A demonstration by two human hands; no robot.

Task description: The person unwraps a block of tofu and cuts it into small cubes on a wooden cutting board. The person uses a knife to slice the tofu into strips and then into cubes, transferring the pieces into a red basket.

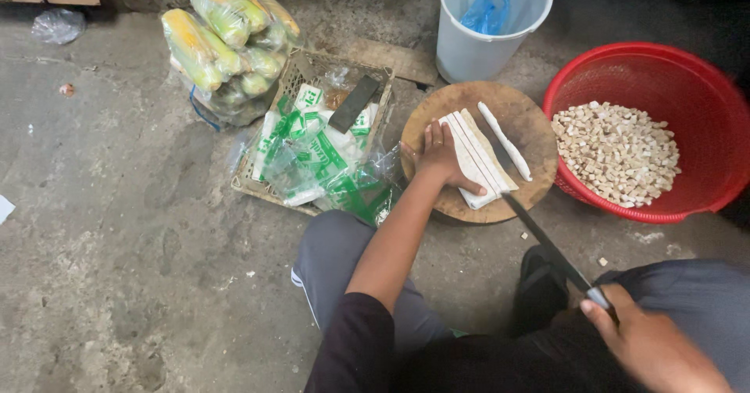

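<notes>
A round wooden chopping board (519, 112) lies on the concrete floor. On it sits a pale tofu block (476, 158) cut into long strips, with one strip (505, 141) lying apart to the right. My left hand (437, 155) presses flat on the block's left side. My right hand (648, 342) grips the handle of a long dark knife (539, 233), whose blade reaches up to the block's near right edge. A red basket (703, 88) at the right holds several small tofu cubes (617, 152).
A shallow woven tray (308, 69) left of the board holds green-and-white plastic wrappers and a dark sharpening stone (353, 104). Bagged corn cobs (226, 37) stand behind it. A white bucket (476, 45) with a blue bag stands behind the board. My knees frame the bottom.
</notes>
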